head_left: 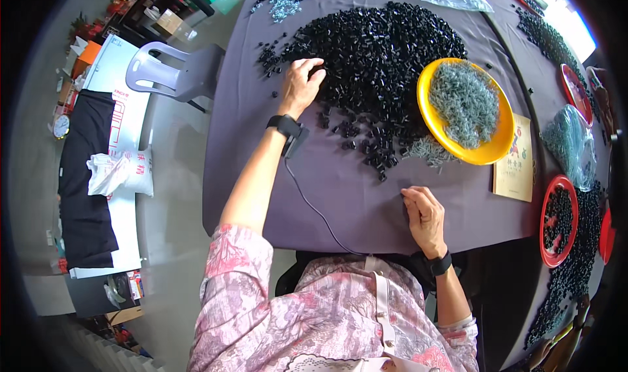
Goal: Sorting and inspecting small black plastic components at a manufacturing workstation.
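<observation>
A wide heap of small black cylindrical plastic pieces (386, 51) covers the far middle of the table. At the heap's left edge is my left hand (302, 87), its fingers bent and the thumb apart from the index finger; nothing shows between them. My right hand (425, 220) rests near the front of the table, thumb and fingers pressed together; whatever they pinch is too small to make out. Beyond it, a yellow plate (505, 133) full of small clear grey plastic pieces (461, 101) sits tilted on the heap's right side. More clear pieces (428, 151) lie spilled beside the plate.
A paper booklet (513, 169) lies partly under the plate. Further right are a red plate (547, 241) of black pieces, a clear bag (566, 143) and another person's arm (566, 339). A grey plastic chair (157, 74) stands left of the table. A cable (307, 202) trails from my left wrist.
</observation>
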`<state>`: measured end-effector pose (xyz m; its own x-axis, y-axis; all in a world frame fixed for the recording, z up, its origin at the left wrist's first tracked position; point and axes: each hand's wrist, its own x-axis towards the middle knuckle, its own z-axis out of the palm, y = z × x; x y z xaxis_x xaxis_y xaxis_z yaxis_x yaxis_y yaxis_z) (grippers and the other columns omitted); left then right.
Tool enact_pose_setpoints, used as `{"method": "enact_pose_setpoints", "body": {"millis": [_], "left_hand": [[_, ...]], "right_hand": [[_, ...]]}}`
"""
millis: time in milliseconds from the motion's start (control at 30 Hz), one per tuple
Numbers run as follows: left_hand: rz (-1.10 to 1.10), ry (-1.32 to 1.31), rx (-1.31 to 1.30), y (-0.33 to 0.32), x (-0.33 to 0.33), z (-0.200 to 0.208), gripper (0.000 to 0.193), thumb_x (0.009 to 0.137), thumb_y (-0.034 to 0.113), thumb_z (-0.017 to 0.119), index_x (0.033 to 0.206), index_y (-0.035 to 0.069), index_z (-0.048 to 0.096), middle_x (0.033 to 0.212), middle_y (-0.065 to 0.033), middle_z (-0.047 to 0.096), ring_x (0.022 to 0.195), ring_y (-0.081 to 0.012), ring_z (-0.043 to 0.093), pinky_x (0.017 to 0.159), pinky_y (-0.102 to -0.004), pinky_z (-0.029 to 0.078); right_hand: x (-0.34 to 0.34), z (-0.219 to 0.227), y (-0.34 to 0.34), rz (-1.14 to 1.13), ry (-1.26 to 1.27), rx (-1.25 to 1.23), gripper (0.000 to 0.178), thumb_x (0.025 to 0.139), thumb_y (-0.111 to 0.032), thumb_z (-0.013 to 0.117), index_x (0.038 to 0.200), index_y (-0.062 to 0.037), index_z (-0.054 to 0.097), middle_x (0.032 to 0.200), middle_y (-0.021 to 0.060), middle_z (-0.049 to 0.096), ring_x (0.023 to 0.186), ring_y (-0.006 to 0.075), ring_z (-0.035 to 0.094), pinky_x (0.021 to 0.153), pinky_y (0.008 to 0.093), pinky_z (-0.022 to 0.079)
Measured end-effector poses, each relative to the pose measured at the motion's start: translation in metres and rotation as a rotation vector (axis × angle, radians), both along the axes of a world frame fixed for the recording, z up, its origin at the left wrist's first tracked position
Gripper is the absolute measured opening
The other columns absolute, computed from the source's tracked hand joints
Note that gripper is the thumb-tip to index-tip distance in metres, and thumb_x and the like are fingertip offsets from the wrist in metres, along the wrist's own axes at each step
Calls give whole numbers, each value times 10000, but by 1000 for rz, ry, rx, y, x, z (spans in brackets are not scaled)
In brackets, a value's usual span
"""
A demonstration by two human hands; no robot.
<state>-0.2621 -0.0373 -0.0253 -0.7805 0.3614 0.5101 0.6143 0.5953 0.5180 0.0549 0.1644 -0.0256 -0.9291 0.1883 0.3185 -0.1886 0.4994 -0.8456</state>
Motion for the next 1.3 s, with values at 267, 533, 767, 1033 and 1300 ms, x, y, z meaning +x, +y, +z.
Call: {"method": "enact_pose_setpoints", "body": {"millis": [267, 533, 767, 1033, 1300], "left_hand": [[125, -91, -78, 32, 8, -22, 335, 765, 364, 669, 990, 121, 621, 1130, -83, 502, 1050, -309, 479, 873, -431, 406], [-90, -98, -96, 20, 77, -18, 298, 740, 238, 658, 1021, 144, 621, 1147, -92, 507, 1062, -310, 467, 909, -423, 390], [-206, -135, 65, -10, 79, 15, 229, 750, 155, 668, 970, 94, 655, 1178, -125, 530, 1036, -309, 542, 879, -391, 440], [46, -510, 567, -116, -105, 1, 184, 876, 150, 589, 1019, 52, 650, 838, 66, 595, 686, -12, 458, 627, -185, 388], [227, -327, 373, -98, -182, -50, 353, 878, 192, 573, 1181, 11, 556, 1182, -94, 568, 1108, -176, 511, 965, -295, 371]], "right_hand": [[-4, 0, -2, -9, -43, 52, 171, 776, 79, 526, 914, 3, 592, 834, 119, 590, 657, 242, 587, 600, 296, 478], [-10, 2, -5, -30, -64, 76, 150, 799, 83, 524, 906, 4, 591, 828, 105, 582, 638, 191, 568, 582, 269, 464], [-11, 1, -8, -34, -76, 131, 176, 795, 97, 517, 920, -6, 587, 842, 108, 582, 636, 175, 565, 572, 257, 458], [-12, 0, -8, -28, -118, 198, 191, 783, 110, 489, 905, -6, 578, 829, 111, 575, 621, 173, 563, 561, 259, 461], [-18, 0, -9, -54, -191, 284, 182, 769, 107, 493, 893, -8, 562, 822, 113, 570, 631, 187, 551, 566, 275, 453]]}}
